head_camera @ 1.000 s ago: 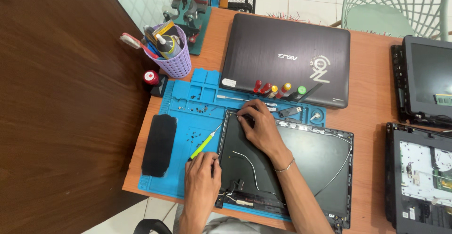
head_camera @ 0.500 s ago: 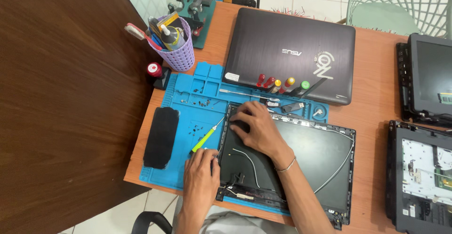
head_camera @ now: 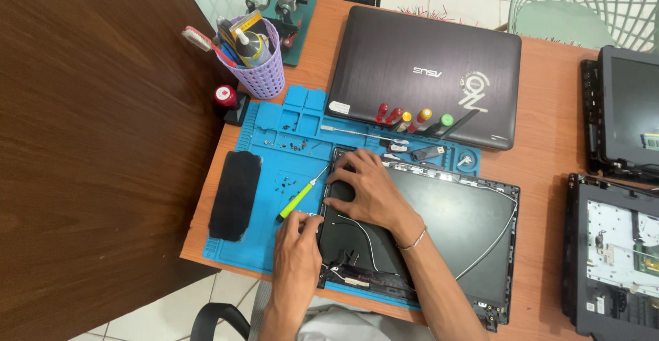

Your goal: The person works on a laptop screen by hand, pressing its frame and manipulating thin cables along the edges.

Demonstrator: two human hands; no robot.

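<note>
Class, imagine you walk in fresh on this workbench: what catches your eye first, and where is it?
Both hands meet at the left edge of an opened black lid panel on a blue mat: the right hand presses on the panel's upper left corner, the left hand grips its edge. A green screwdriver lies on the mat beside them, and a closed dark laptop sits behind.

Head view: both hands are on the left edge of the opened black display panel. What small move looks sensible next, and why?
Probably bring the screwdriver tip to that edge. The left hand holds its green handle beside the display panel, while the right hand presses flat on the panel's upper left corner, steadying it. Loose screws already lie on the blue mat.
</note>
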